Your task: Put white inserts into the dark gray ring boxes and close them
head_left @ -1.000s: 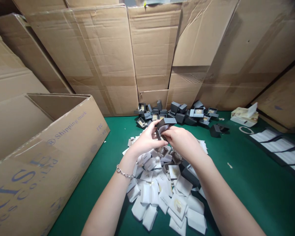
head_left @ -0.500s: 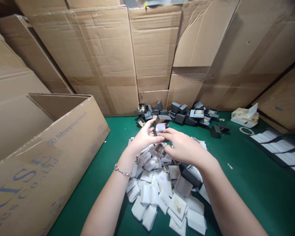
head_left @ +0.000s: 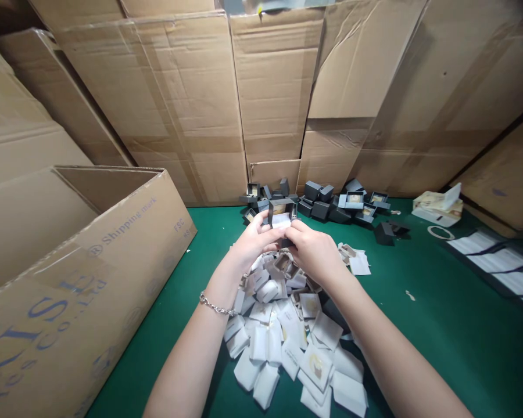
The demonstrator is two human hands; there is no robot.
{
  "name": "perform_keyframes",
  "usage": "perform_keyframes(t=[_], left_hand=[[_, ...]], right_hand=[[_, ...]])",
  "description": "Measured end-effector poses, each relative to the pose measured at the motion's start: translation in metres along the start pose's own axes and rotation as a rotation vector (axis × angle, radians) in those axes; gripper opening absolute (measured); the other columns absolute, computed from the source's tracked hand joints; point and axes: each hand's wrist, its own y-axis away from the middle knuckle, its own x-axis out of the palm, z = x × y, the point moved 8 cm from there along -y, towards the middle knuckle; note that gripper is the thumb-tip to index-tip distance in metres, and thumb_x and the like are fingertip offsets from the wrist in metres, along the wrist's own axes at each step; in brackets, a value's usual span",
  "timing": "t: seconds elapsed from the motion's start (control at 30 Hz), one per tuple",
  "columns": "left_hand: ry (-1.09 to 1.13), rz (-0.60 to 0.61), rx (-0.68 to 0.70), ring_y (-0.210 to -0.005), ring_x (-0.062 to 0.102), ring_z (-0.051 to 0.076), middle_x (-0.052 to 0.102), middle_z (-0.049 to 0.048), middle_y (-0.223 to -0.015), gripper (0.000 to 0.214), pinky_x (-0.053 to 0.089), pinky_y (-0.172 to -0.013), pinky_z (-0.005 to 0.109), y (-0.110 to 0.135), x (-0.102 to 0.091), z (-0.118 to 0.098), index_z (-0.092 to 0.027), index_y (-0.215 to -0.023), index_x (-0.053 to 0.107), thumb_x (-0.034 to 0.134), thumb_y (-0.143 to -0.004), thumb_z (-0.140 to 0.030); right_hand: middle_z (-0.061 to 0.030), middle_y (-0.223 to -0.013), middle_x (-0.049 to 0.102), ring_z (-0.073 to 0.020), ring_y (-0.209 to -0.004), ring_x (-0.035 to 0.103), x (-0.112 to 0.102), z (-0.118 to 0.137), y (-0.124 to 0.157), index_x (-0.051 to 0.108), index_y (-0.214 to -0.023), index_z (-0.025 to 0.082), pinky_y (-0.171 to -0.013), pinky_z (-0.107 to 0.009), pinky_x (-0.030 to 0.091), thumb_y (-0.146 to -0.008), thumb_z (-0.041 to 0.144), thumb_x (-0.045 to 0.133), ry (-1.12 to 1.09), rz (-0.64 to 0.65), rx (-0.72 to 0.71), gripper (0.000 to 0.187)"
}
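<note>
My left hand (head_left: 253,241) and my right hand (head_left: 314,251) meet above the green table (head_left: 440,325), both closed around a small dark grey box (head_left: 282,213). The box stands open towards me, with a white insert showing inside. A bracelet is on my left wrist. Under my hands lies a heap of white inserts (head_left: 287,337), with a few dark boxes mixed in. Behind the held box, against the cardboard wall, sits a pile of dark grey boxes (head_left: 322,200), some open.
A large open shipping carton (head_left: 91,255) stands at the left. Flattened cardboard (head_left: 270,93) lines the back. At the right lie a cream packet (head_left: 438,206), a tape ring (head_left: 440,232) and white sheets on a dark tray (head_left: 497,264).
The box in my hands has been turned and opened: its white inside now faces me. Both hands have shifted slightly away from me, towards the dark pile.
</note>
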Motion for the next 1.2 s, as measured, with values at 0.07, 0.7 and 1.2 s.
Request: perform_keyframes(t=[0.07, 0.7, 1.2], left_hand=[[0.011, -0.011, -0.006, -0.089, 0.065, 0.016, 0.066, 0.0083, -0.108, 0.061, 0.052, -0.079, 0.030, -0.001, 0.001, 0.001, -0.023, -0.126, 0.047, 0.073, -0.073, -0.034], [-0.058, -0.201, 0.065, -0.062, 0.054, 0.009, 0.062, -0.0018, -0.078, 0.041, 0.041, -0.057, 0.020, -0.008, -0.003, 0.003, -0.019, -0.109, 0.053, 0.056, -0.068, -0.011], [-0.103, -0.139, 0.201, -0.100, 0.061, 0.023, 0.066, 0.0103, -0.109, 0.042, 0.047, -0.089, 0.037, -0.014, 0.003, 0.002, -0.013, -0.107, 0.054, 0.066, -0.067, -0.014]], right_hand=[[-0.0036, -0.099, 0.062, -0.0123, -0.068, 0.059, 0.001, -0.003, -0.001, 0.060, -0.092, 0.020, -0.049, -0.025, 0.024, -0.085, 0.017, 0.048, 0.004, 0.007, -0.005, 0.015], [-0.0069, -0.106, 0.064, -0.0177, -0.094, 0.060, -0.033, -0.018, 0.006, 0.062, -0.103, 0.020, -0.074, -0.027, 0.046, -0.088, 0.033, 0.050, -0.586, -0.277, -0.023, 0.023], [-0.0012, -0.086, 0.064, -0.0118, -0.071, 0.058, 0.025, -0.033, -0.005, 0.051, -0.120, 0.019, -0.062, -0.024, 0.047, -0.070, 0.030, 0.054, -1.320, 0.078, 0.384, 0.051]])
